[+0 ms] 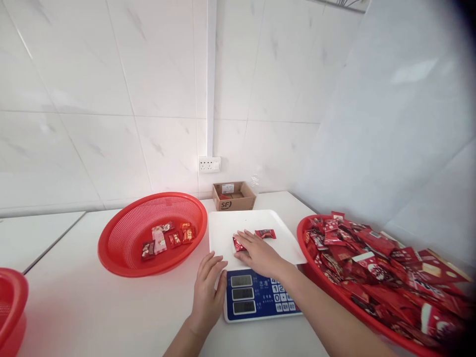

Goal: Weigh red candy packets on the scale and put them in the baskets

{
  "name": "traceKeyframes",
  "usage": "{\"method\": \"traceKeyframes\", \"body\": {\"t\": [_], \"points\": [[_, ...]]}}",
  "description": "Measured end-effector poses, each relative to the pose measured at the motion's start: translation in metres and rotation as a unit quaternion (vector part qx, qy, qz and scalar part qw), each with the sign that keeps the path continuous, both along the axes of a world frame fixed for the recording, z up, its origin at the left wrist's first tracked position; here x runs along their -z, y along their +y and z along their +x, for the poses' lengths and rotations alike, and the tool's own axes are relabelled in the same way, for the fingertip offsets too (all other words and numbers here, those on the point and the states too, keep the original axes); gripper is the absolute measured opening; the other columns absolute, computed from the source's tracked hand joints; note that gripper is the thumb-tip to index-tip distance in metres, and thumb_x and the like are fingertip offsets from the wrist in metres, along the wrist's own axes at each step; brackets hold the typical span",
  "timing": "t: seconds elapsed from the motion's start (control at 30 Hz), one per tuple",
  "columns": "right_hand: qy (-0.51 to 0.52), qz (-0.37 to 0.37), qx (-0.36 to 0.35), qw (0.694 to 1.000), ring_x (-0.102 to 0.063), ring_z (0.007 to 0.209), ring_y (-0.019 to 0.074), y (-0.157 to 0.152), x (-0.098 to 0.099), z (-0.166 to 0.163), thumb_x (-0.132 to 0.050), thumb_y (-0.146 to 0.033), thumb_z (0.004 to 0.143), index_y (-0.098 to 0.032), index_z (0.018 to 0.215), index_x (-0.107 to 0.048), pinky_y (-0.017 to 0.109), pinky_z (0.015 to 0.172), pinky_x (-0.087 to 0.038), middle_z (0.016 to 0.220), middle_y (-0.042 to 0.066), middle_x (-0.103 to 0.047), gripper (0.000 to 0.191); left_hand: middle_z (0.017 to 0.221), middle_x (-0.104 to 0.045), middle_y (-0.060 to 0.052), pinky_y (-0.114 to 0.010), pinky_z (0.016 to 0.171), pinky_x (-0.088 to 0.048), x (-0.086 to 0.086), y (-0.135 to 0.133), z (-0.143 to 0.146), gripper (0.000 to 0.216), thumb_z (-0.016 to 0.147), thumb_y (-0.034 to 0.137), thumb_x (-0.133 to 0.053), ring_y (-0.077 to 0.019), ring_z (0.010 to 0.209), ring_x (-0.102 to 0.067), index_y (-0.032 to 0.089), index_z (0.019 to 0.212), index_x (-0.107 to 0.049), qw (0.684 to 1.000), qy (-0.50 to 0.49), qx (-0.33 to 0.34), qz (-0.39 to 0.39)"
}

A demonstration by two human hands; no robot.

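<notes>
My right hand (258, 252) reaches over the white pan (226, 223) of a digital scale. A small red snack packet (238, 244) lies between its thumb and fingers, partly covered by the hand. Just beyond the fingertips, a second red packet (265, 233) rests on the pan. My left hand (209, 290) is at the scale's near left corner, with nothing in it and its fingers loosely bent and apart from the thumb. The blue keypad panel (262, 313) with its displays faces me, crossed partly by my right forearm.
To the left stands a red mesh basket (119, 238) with several small packets inside. A red basket (302, 233) heaped with red packets is on the right. An open cardboard box (238, 203) sits behind the scale. Another red basket (18, 292) shows at the left edge.
</notes>
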State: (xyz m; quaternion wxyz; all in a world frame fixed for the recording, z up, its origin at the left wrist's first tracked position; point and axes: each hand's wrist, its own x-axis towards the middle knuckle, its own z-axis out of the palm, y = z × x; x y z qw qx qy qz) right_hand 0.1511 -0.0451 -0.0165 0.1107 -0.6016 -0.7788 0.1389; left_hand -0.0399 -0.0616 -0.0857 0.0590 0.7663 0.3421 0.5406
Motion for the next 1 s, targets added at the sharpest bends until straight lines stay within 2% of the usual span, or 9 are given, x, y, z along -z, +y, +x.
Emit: {"method": "traceKeyframes", "body": {"t": [0.2,0.3,0.4,0.5,0.6,0.73,0.8,0.9,1.0], "points": [[-0.02,-0.013,0.014,1.0,-0.017,0.142,0.0257,0.0,-0.005,0.0,-0.031,-0.056,0.091,-0.017,0.143,-0.037,0.046,0.114,-0.012,0.151,0.01,-0.03,0.065,0.104,-0.067,-0.007,-0.043,0.089,-0.053,0.002,0.001,-0.001,0.02,0.088,0.015,-0.05,-0.0239,0.112,-0.059,0.022,0.101,-0.063,1.0,0.002,0.0,0.014],[-0.035,0.008,0.059,0.998,-0.011,0.143,0.0263,-0.004,-0.009,0.016,-0.028,-0.06,0.09,-0.021,0.145,-0.032,0.051,0.113,-0.007,0.153,0.009,-0.026,0.068,0.105,-0.067,-0.007,-0.042,0.089,-0.053,0.001,0.001,0.0,0.02,0.088,0.015,-0.05,-0.0235,0.111,-0.059,0.022,0.102,-0.063,1.0,0.002,0.002,0.017],[-0.042,-0.022,0.104,0.993,-0.003,0.143,0.0294,-0.008,-0.013,0.041,-0.042,-0.064,0.083,-0.025,0.147,-0.026,0.055,0.112,-0.008,0.156,0.008,-0.016,0.077,0.105,-0.066,-0.007,-0.041,0.089,-0.053,0.001,0.001,0.0,0.02,0.088,0.015,-0.05,-0.0231,0.112,-0.058,0.022,0.102,-0.062,1.0,0.003,0.005,0.016],[-0.044,-0.069,0.108,0.991,-0.002,0.143,0.0327,-0.011,-0.014,0.063,-0.053,-0.062,0.077,-0.029,0.143,-0.035,0.059,0.11,-0.01,0.156,0.007,-0.016,0.076,0.105,-0.066,-0.007,-0.04,0.09,-0.053,0.001,0.0,0.0,0.02,0.088,0.013,-0.05,-0.0226,0.113,-0.057,0.022,0.102,-0.062,1.0,0.006,0.008,0.015],[-0.025,-0.082,0.095,0.992,-0.006,0.143,0.0326,-0.01,-0.01,0.072,-0.055,-0.055,0.078,-0.026,0.138,-0.045,0.056,0.111,-0.013,0.155,0.009,-0.019,0.068,0.104,-0.066,-0.007,-0.04,0.089,-0.053,0.001,0.0,0.0,0.02,0.088,0.012,-0.05,-0.0226,0.112,-0.058,0.021,0.101,-0.062,1.0,0.008,0.007,0.018],[0.027,-0.068,0.066,0.995,-0.012,0.143,0.0269,-0.006,-0.001,0.065,-0.053,-0.047,0.082,-0.019,0.141,-0.04,0.046,0.114,-0.015,0.156,0.012,-0.015,0.067,0.103,-0.067,-0.007,-0.041,0.088,-0.053,0.001,0.001,0.0,0.019,0.088,0.014,-0.05,-0.023,0.111,-0.059,0.021,0.101,-0.062,1.0,0.013,0.003,0.024],[0.056,-0.058,0.048,0.996,-0.015,0.142,0.0246,-0.005,0.0,0.059,-0.054,-0.043,0.082,-0.019,0.143,-0.037,0.043,0.114,-0.017,0.155,0.011,-0.019,0.068,0.103,-0.067,-0.007,-0.041,0.088,-0.053,0.002,0.001,-0.001,0.019,0.088,0.014,-0.05,-0.0231,0.111,-0.059,0.021,0.1,-0.063,1.0,0.017,0.002,0.025],[0.09,-0.034,0.034,0.995,-0.025,0.14,0.023,-0.011,-0.011,0.06,-0.055,-0.041,0.081,-0.021,0.14,-0.042,0.04,0.114,-0.021,0.149,0.008,-0.036,0.064,0.103,-0.067,-0.007,-0.041,0.088,-0.053,0.003,0.003,-0.002,0.019,0.088,0.015,-0.05,-0.0233,0.111,-0.059,0.021,0.101,-0.063,0.999,0.02,0.0,0.026],[0.089,0.016,0.086,0.992,-0.038,0.133,0.021,-0.026,-0.03,0.081,-0.051,-0.04,0.084,-0.021,0.135,-0.049,0.037,0.112,-0.026,0.142,0.006,-0.047,0.054,0.104,-0.067,-0.007,-0.042,0.089,-0.052,0.005,0.006,-0.003,0.018,0.088,0.017,-0.051,-0.0242,0.111,-0.058,0.021,0.102,-0.063,0.999,0.017,0.003,0.03]]}}
